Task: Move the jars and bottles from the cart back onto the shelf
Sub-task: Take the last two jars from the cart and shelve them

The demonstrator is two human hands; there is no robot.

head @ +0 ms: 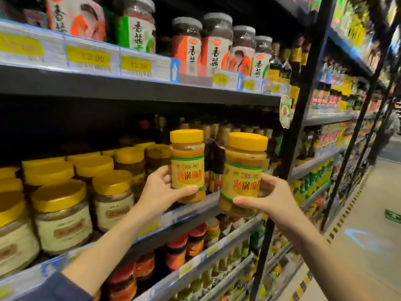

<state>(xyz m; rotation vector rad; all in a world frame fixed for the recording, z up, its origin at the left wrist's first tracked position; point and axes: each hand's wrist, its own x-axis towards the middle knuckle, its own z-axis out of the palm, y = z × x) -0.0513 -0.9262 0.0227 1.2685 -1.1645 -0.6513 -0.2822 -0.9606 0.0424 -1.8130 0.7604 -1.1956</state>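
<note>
Two hands (160, 190) gripping upright jars (187, 168), shelf (191, 216) behind

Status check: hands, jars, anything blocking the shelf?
Left hand grips left jar, right hand grips right jar. Both upright, held before the middle shelf. Dark bottles behind; stocked jars to the left.

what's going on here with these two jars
A person is restocking a shop shelf. The left hand grips one clear plastic jar of tan paste with a yellow lid, and the right hand grips a matching second jar. Both jars are upright, held side by side at the front of the dark middle shelf, right of the rows of gold-lidded jars standing there. Neither looks set down yet.
</note>
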